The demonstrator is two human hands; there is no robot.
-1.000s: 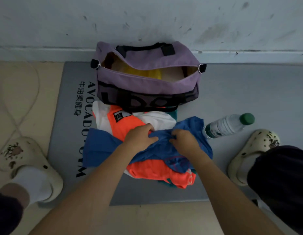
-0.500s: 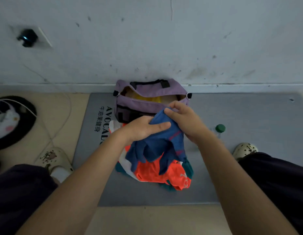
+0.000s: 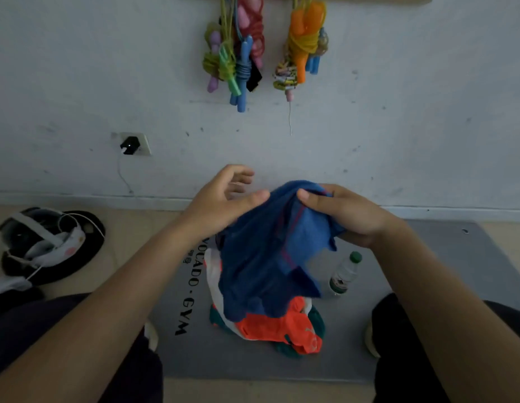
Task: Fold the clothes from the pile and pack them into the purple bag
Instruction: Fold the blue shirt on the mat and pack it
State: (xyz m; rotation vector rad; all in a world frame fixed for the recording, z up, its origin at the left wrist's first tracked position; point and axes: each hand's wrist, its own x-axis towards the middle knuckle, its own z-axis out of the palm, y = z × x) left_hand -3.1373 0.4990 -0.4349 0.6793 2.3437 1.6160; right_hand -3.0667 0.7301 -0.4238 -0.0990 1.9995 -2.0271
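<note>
While the gray mat (image 3: 427,301) bears the pile (image 3: 279,330), I lift the blue shirt (image 3: 264,257) above it, unfolded. My right hand (image 3: 348,216) pinches its top; my left hand (image 3: 223,202) touches it, fingers loose. Purple bag is hidden. Lots left.

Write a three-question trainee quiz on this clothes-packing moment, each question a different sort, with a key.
1. True or false: both hands hold up the blue garment.
2. Which item stands on the mat right of the pile? A) bottle B) shoe C) cup
3. Fill in: the ropes hang on the ____.

Key:
1. False. The right hand grips it; the left hand is open-fingered, its thumb at the cloth's edge.
2. A, the bottle.
3. wall.
</note>
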